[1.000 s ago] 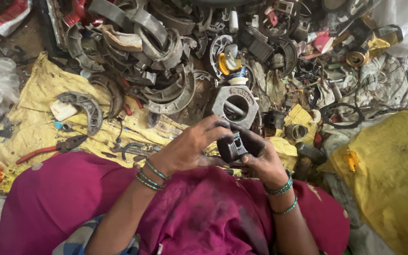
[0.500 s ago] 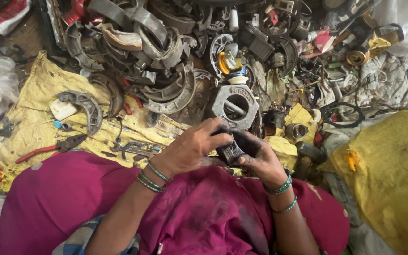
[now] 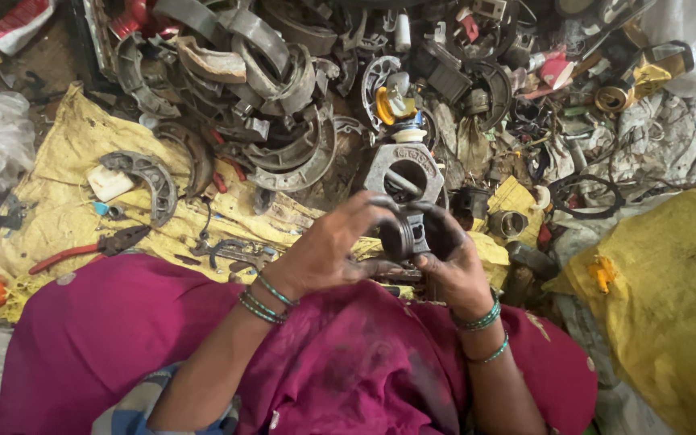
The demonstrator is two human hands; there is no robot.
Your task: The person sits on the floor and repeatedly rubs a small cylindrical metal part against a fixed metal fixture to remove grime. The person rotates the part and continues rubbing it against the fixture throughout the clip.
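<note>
Red-handled pliers (image 3: pixel 90 248) lie on the yellow cloth (image 3: pixel 58 201) to your far left. Your left hand (image 3: pixel 328 250) curls its fingers around a dark round metal part (image 3: pixel 407 235), held above your lap; your right hand (image 3: pixel 453 262) grips its other side. A yellow sack (image 3: pixel 662 306) sits right.

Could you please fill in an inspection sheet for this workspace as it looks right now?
Surface: yellow sheet spread on the ground, creased and dirty.
Job's things: small dark metal part, held in front of the lap.
Clutter: curved brake shoes piled up; red-handled pliers; grey ring housing.
Hands: left hand and right hand both grip the part, fingers grimy.
Cables: dark wire loop at right.
Surroundings: yellow sack; magenta cloth over the lap.
</note>
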